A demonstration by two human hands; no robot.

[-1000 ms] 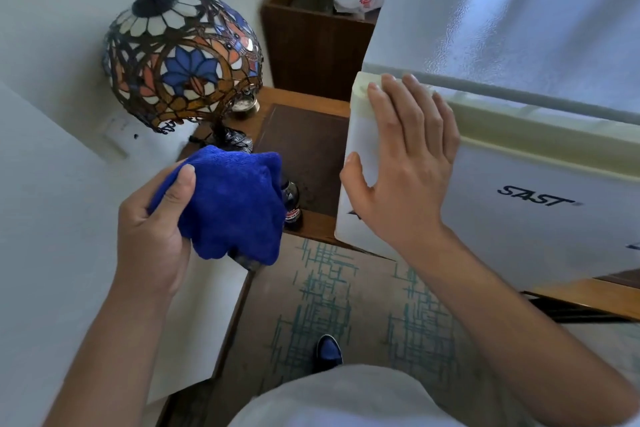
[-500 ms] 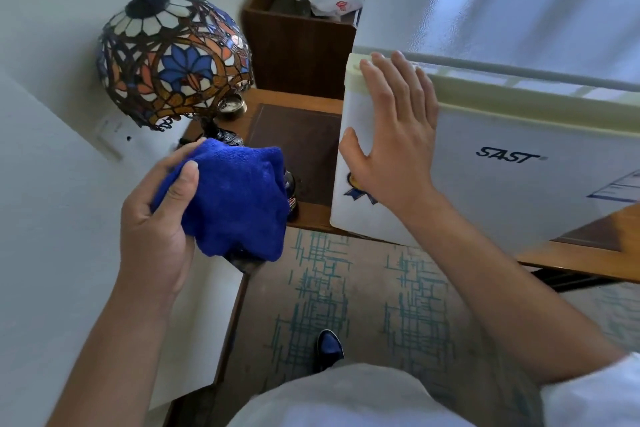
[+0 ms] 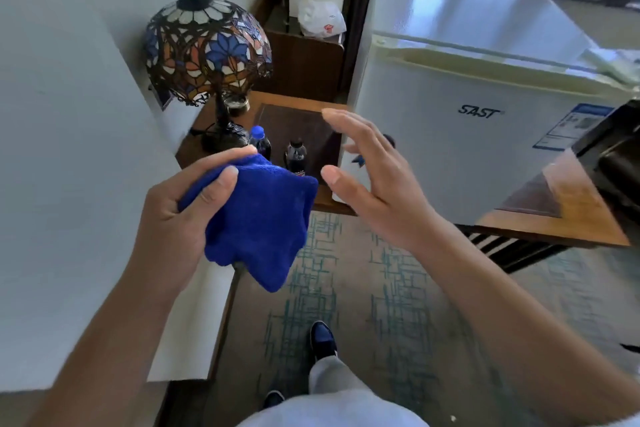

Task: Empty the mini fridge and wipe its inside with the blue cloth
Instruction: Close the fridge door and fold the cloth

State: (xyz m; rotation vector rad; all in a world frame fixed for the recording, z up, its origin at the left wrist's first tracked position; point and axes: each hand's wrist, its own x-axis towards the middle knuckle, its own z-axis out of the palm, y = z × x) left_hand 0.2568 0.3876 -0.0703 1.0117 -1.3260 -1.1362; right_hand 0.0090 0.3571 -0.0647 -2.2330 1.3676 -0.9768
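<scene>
Our left hand (image 3: 173, 215) grips the blue cloth (image 3: 256, 218); our right hand (image 3: 374, 180) hovers spread before the closed fridge (image 3: 485, 135).

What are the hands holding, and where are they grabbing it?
The left hand holds the blue cloth bunched up, gripping its left side with the thumb on top. The right hand is open and holds nothing.

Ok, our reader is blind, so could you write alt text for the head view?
A left hand grips a bunched blue cloth while the open right hand hovers before a closed white mini fridge. Two bottles and a stained-glass lamp stand on the wooden table beside it.
</scene>
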